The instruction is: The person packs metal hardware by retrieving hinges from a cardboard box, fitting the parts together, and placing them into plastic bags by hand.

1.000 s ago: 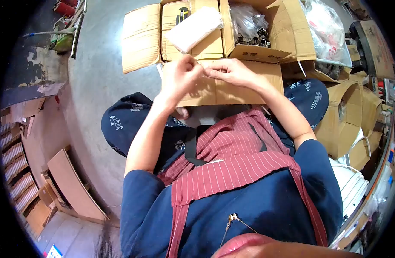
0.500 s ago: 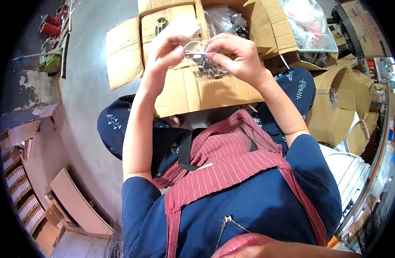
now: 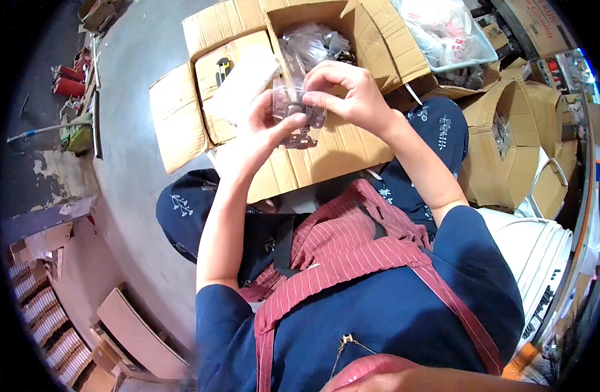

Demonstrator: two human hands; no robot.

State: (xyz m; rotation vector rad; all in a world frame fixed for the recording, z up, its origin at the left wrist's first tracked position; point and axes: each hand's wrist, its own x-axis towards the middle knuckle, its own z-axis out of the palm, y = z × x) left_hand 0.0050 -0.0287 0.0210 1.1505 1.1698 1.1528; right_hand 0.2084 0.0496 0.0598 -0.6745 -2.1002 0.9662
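A small clear plastic bag (image 3: 288,93) with dark metal parts (image 3: 302,140) in its lower end is between my hands, above a cardboard box. My left hand (image 3: 264,129) is closed round the bag's left side, the thumb pressed across its front. At the upper right edge of the bag, my right hand (image 3: 353,97) has thumb and forefinger pinched together on the plastic. White sheets or flat bags (image 3: 244,93) lie beyond my left hand on a closed box, beside a black and yellow cutter (image 3: 223,70).
Several clear bags (image 3: 316,42) fill the open carton (image 3: 378,36) beyond my hands. Right of it stand a pale tray (image 3: 488,47) of plastic bags and another open cardboard box (image 3: 486,163). A white bucket-like container (image 3: 535,255) is beside my right arm.
Both hands have come slightly lower, with the bag now more upright. My left hand has shifted from the bag's top edge down round its side; my right still pinches the top.
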